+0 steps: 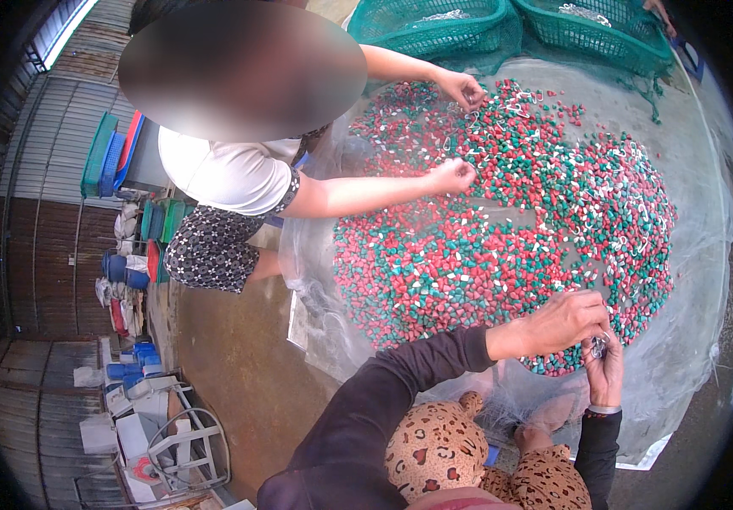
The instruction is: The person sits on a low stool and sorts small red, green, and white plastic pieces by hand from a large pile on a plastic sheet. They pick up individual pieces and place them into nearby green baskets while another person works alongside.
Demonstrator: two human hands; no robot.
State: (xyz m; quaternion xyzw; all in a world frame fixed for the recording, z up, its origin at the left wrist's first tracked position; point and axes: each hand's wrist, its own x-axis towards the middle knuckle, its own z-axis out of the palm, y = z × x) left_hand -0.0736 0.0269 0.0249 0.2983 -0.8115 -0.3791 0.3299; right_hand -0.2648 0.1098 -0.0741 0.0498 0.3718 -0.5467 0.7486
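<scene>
A wide heap of small red, green and white plastic pieces (434, 289) covers much of a plastic-sheeted table. At its near right edge, my left hand (557, 325) is closed in a pinch, palm down; whatever its fingers hold is hidden. Close against those fingertips is my right hand (606, 372), raised and curled around a small shiny thing (598, 346), too small to name. Thin white hook-shaped pieces (515, 109) lie scattered among the coloured ones. Both hands are just above the heap.
Across the table's left side a person in a white top (222, 170) reaches into the heap with both hands. Green baskets (434, 38) holding white pieces stand at the far edge. Clear plastic sheeting (689, 280) drapes over the table's rim. Machinery (166, 433) stands at lower left.
</scene>
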